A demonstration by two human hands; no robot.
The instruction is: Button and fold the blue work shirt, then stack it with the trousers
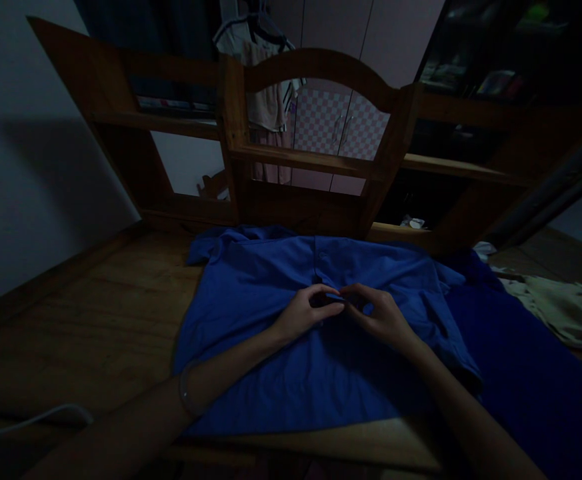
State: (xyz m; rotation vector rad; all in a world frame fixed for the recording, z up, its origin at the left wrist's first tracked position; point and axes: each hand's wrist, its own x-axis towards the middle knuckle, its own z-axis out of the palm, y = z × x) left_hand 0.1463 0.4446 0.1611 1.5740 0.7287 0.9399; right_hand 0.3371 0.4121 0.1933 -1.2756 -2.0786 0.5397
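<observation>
A blue shirt (271,360) lies spread flat on a wooden surface (95,313), its collar end toward the far side. My left hand (303,312) and my right hand (378,313) meet over the shirt's front placket near its middle. Both hands have their fingers pinched together on the blue cloth at that spot. A thin band circles my left forearm. The light is dim, so the small details under the fingertips are hard to see.
A wooden frame with an arched top (321,133) stands just behind the shirt. A darker blue cloth (531,373) lies to the right, with a pale garment (565,307) beyond it. Clothes hang on hangers (265,87) at the back. A wall (25,167) rises on the left.
</observation>
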